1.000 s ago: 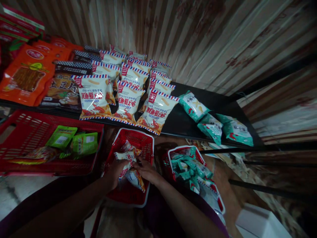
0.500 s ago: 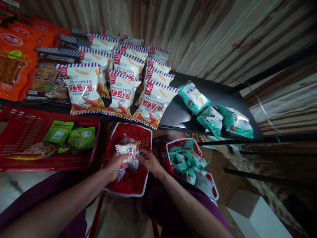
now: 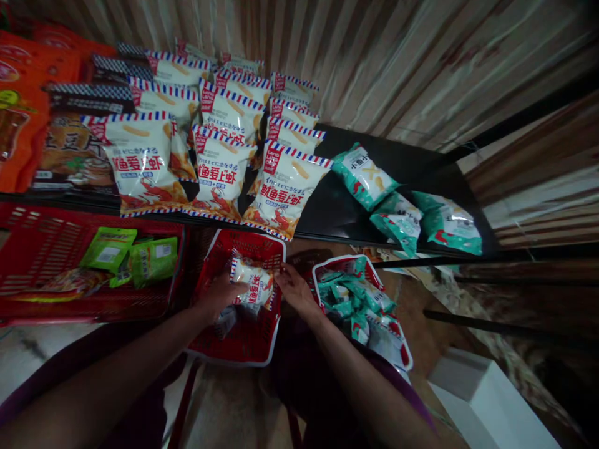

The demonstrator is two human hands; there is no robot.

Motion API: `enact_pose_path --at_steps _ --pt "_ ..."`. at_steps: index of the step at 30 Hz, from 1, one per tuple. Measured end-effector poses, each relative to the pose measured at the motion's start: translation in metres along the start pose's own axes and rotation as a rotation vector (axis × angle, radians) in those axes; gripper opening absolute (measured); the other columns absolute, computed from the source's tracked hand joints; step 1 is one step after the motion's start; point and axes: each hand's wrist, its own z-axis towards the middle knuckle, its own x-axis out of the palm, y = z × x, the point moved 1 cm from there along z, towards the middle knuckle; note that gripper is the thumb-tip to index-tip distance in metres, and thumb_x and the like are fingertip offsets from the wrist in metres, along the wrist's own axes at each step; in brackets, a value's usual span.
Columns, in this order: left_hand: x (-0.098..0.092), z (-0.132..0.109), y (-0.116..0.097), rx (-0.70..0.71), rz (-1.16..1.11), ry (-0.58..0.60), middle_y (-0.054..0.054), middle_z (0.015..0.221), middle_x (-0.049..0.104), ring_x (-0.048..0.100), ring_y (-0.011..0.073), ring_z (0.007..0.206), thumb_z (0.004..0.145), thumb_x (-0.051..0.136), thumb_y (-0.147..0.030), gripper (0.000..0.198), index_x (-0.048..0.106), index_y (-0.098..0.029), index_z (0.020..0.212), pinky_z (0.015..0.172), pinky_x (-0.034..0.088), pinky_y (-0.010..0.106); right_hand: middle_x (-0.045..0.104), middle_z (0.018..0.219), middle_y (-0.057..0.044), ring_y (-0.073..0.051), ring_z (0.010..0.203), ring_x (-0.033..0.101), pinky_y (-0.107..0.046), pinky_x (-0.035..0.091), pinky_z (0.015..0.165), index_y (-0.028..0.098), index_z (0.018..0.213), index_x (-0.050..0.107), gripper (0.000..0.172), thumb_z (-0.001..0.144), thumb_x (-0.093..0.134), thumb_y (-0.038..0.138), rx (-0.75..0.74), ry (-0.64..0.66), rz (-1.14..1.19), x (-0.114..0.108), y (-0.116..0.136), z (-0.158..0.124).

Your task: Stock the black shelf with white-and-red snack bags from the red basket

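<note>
Both my hands hold a white snack bag with red and blue striped edges (image 3: 253, 285) above the small red basket (image 3: 243, 346). My left hand (image 3: 219, 297) grips its left end with curled fingers. My right hand (image 3: 294, 290) pinches its right end at the basket's rim. Another bag or two lie lower in the basket, partly hidden. On the black shelf (image 3: 344, 212) just above, several bags of the same white snack (image 3: 281, 194) stand in rows.
Three teal snack bags (image 3: 400, 215) lie on the shelf's right part. A second red basket (image 3: 395, 358) full of teal bags sits to the right. A large red basket (image 3: 47, 262) with green packets is at left. Orange and brown packs fill the shelf's left. A white box (image 3: 486, 405) lies at lower right.
Both hands have lifted the white striped bag up out of the small red basket toward the shelf. The camera view has shifted slightly downward and left.
</note>
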Motion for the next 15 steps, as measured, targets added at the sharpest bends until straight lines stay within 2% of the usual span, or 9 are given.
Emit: enact_pose_path --at_steps 3,6,10,15 --pt "-0.003 0.005 -0.002 0.003 0.156 0.039 0.007 0.081 0.072 0.067 0.0235 0.075 0.058 0.071 -0.028 0.048 0.063 -0.014 0.103 0.063 0.051 0.030 0.067 0.108 -0.009 -0.023 0.098 0.063 -0.037 0.048 0.088 0.022 0.117 0.058 0.051 0.075 0.060 0.051 -0.015 0.051 0.140 0.000 0.008 -0.001" --pt "-0.007 0.009 -0.004 -0.040 0.287 0.032 0.007 0.082 0.071 0.065 0.0222 0.069 0.058 0.072 -0.034 0.050 0.062 -0.015 0.103 0.053 0.048 0.027 0.069 0.100 -0.007 -0.022 0.089 0.064 -0.035 0.049 0.081 0.020 0.102 0.065 0.045 0.074 0.060 0.055 -0.002 0.191 0.203 0.003 0.014 -0.005" --pt "-0.012 0.013 -0.010 -0.004 0.218 0.007 0.006 0.078 0.069 0.064 0.0203 0.066 0.060 0.070 -0.040 0.043 0.062 -0.015 0.093 0.050 0.046 0.026 0.068 0.084 -0.004 -0.018 0.075 0.062 -0.030 0.048 0.070 0.017 0.090 0.066 0.047 0.074 0.058 0.061 0.030 0.268 0.280 0.006 0.021 -0.008" --pt "-0.018 0.012 -0.020 0.060 0.148 -0.053 0.005 0.075 0.068 0.062 0.0197 0.062 0.055 0.072 -0.043 0.044 0.062 -0.015 0.087 0.049 0.047 0.026 0.067 0.083 -0.002 -0.017 0.079 0.060 -0.030 0.046 0.075 0.017 0.087 0.065 0.044 0.074 0.059 0.059 0.019 0.315 0.338 0.006 0.029 -0.012"
